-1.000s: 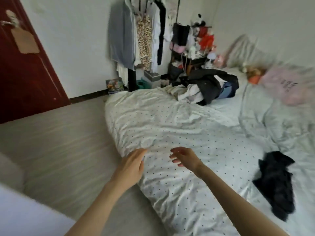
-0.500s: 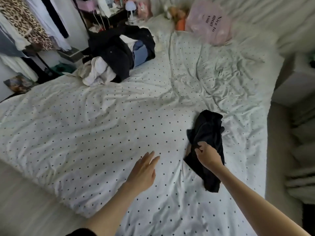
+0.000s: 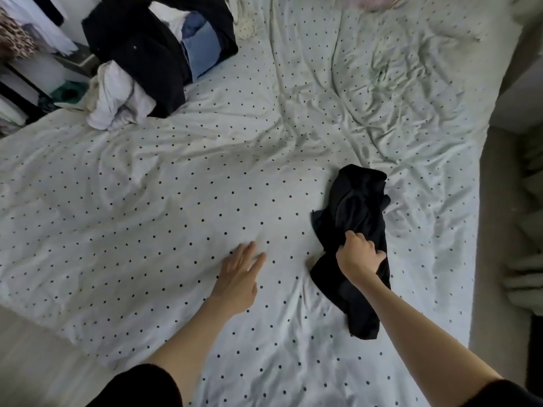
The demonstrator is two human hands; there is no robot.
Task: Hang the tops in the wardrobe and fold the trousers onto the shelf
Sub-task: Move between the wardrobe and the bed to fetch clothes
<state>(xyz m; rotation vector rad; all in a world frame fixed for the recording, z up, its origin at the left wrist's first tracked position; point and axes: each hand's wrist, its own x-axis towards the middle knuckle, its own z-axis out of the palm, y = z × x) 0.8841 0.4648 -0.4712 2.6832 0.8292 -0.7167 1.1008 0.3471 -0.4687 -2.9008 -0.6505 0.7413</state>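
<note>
Fingers (image 3: 367, 248) of the right hand (image 3: 358, 258) clutch the black garment (image 3: 357, 207); left hand (image 3: 239, 274) lies flat, fingers straight.

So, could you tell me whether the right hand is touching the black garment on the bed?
Touching. The head view shows the right hand on the black garment, its fingers curled into the cloth.

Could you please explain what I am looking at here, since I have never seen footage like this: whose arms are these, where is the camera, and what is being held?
There is no machine: a person wears a camera on the head, looking down at their own bare arms. The bed has a white dotted cover. The right hand grips a crumpled black garment lying there. The left hand is flat and holds nothing. A pile of clothes waits at the far corner.
</note>
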